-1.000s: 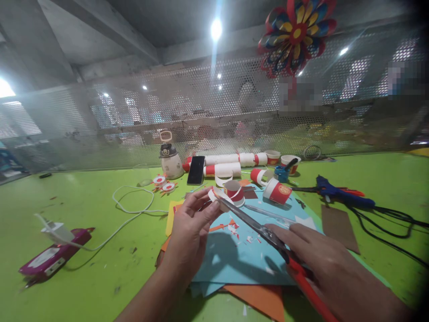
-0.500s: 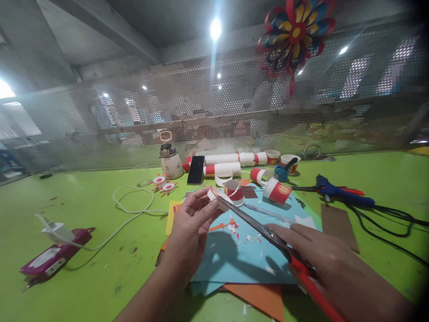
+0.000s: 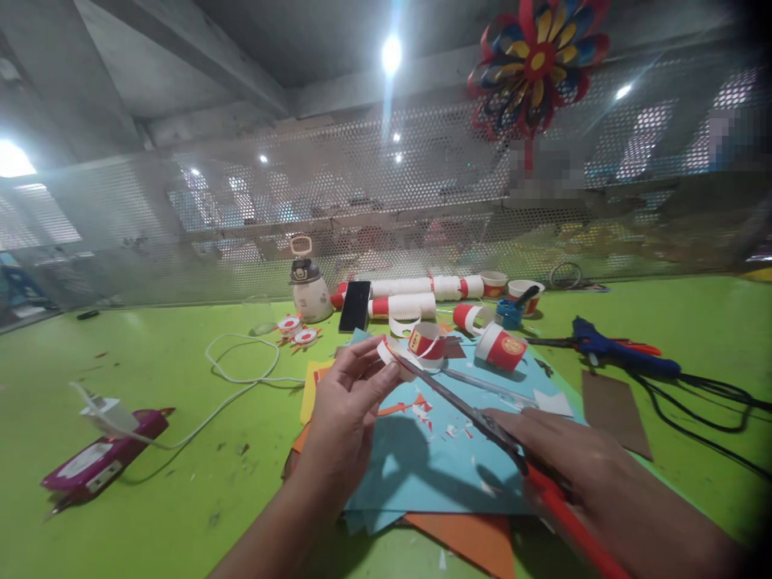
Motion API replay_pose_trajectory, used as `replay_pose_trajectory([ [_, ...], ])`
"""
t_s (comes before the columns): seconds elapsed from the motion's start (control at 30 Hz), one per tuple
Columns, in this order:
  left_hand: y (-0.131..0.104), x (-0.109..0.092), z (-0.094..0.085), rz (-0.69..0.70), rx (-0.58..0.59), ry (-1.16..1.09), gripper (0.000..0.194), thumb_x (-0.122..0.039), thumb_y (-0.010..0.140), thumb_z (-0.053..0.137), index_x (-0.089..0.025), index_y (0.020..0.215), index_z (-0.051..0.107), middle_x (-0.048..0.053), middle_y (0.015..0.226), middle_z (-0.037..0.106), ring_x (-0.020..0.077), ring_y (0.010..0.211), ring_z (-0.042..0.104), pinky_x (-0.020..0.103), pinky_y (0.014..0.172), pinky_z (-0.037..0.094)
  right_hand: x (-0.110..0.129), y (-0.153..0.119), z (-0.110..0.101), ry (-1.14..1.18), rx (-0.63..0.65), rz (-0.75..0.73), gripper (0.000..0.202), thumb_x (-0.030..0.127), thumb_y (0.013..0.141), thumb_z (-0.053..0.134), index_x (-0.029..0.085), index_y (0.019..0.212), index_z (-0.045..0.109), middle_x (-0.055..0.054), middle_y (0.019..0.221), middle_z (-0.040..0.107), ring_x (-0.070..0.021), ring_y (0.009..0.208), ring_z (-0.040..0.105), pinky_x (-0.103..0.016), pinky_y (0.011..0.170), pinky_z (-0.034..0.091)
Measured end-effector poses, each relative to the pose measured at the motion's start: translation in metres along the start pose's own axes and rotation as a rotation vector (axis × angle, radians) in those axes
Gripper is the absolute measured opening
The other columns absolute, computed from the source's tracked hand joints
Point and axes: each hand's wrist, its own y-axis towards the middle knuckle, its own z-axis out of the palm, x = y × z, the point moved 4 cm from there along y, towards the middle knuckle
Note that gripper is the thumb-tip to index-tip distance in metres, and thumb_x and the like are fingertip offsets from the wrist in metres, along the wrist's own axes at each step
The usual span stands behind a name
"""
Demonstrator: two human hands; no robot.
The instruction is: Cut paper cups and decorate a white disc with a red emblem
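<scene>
Pinched between the fingers and thumb of my left hand [image 3: 350,390] is a cut piece of paper cup [image 3: 391,351], white with a little red. My right hand [image 3: 579,450] grips scissors [image 3: 476,414] with red handles. Their long blades point left, and the tips meet the cup piece at its near side. Just behind it stands a cut red and white paper cup [image 3: 425,344] on light blue paper [image 3: 434,474]. Small red, white and orange scraps [image 3: 422,408] lie on that paper below the blades. Another red and white cup [image 3: 502,347] tilts to the right.
A blue glue gun [image 3: 627,354] with a black cord lies at right beside brown card [image 3: 615,410]. At left are a purple power strip [image 3: 105,450] and white cable [image 3: 211,418]. Behind stand a bottle [image 3: 310,293], a phone [image 3: 355,305] and white-and-red cup tubes [image 3: 416,287].
The view has shifted slightly. A thin white strip now shows across the cut cup behind the blades. Both hands keep their holds, almost in the same place.
</scene>
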Motion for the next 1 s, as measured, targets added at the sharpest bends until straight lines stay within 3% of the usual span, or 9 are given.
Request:
replay_pose_trajectory([
  [0.17,-0.001,-0.0007,0.0019,0.022,0.005,0.019,0.036,-0.017,0.066,0.082,-0.015,0.098,0.068,0.009,0.098,0.072,0.0207,0.091,0.067,0.035,0.088,0.051,0.0019,-0.0018,0.0003,0.005,0.031,-0.003,0.025,0.025,0.094,0.046,0.028,0.114,0.061,-0.007,0.097,0.069,-0.0275,0.1,0.066,-0.042,0.079,0.057],
  [0.37,-0.0021,-0.001,0.0017,0.011,-0.004,0.016,0.036,-0.016,0.064,0.083,-0.015,0.097,0.067,0.008,0.095,0.071,0.0198,0.089,0.067,0.034,0.086,0.052,0.0014,-0.0008,-0.0018,-0.065,-0.042,-0.027,0.033,0.019,0.092,0.043,0.026,0.118,0.061,-0.009,0.105,0.071,-0.028,0.096,0.068,-0.038,0.07,0.058],
  [0.53,-0.0009,0.0001,-0.0002,0.003,0.012,-0.013,0.034,-0.017,0.067,0.081,-0.015,0.097,0.066,0.009,0.1,0.068,0.0228,0.087,0.068,0.041,0.08,0.056,0.0033,0.0007,-0.003,-0.066,-0.026,-0.042,0.026,0.018,0.09,0.046,0.026,0.107,0.065,-0.006,0.085,0.071,-0.0269,0.086,0.069,-0.034,0.063,0.057],
  [0.73,0.001,0.0005,-0.0029,0.003,0.027,-0.019,0.025,-0.021,0.074,0.077,-0.015,0.095,0.066,0.008,0.097,0.068,0.0213,0.085,0.068,0.042,0.08,0.057,0.0053,0.0041,-0.0044,-0.106,-0.077,-0.077,0.033,0.01,0.084,0.045,0.024,0.104,0.067,-0.006,0.078,0.07,-0.0253,0.073,0.069,-0.037,0.062,0.058],
  [1.0,0.0004,-0.0001,-0.0009,0.007,0.015,-0.001,0.03,-0.018,0.069,0.08,-0.014,0.095,0.066,0.009,0.098,0.068,0.0218,0.087,0.068,0.039,0.082,0.056,0.0037,0.0036,-0.0071,-0.174,-0.13,-0.11,0.042,0.008,0.079,0.046,0.021,0.114,0.066,-0.012,0.094,0.074,-0.0258,0.079,0.072,-0.038,0.064,0.06],
])
